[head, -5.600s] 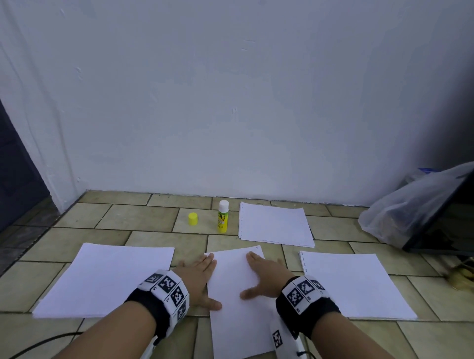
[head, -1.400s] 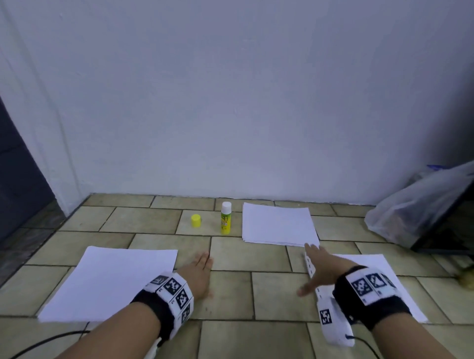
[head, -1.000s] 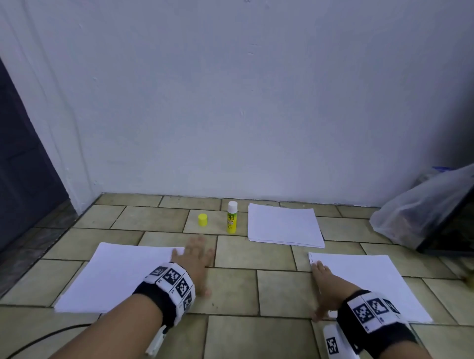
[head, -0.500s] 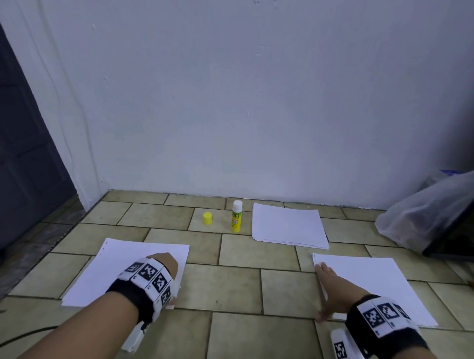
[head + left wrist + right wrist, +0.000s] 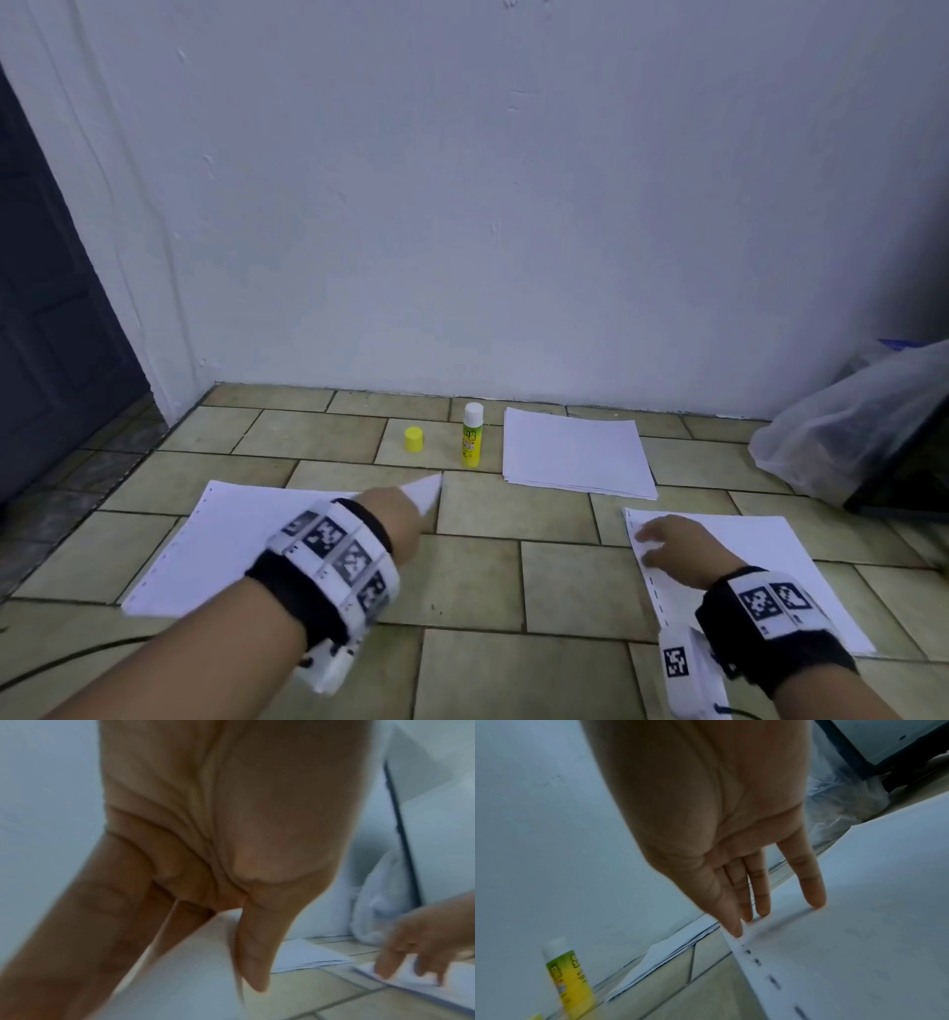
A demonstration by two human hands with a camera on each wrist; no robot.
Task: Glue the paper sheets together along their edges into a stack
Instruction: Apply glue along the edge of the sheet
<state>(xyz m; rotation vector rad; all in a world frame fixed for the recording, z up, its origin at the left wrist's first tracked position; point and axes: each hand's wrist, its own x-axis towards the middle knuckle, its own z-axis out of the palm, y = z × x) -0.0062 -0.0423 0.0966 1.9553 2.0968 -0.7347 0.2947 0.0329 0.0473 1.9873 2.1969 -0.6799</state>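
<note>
Here, left hand [image 5: 390, 519] pinching the lifted right corner of the left paper sheet [image 5: 231, 550], corner pointing toward the upright glue stick [image 5: 471, 437]. Right hand [image 5: 672, 550], fingers straight, pressing the perforated left edge of the right paper sheet [image 5: 760, 560]. Bare tiled floor [image 5: 513, 565] between both sheets. Farther back, paper stack [image 5: 575, 452] beside the glue; yellow cap [image 5: 413, 439] to its left.

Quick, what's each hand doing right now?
Left hand: pinching a lifted sheet corner.
Right hand: open, fingers resting on right stack.
</note>
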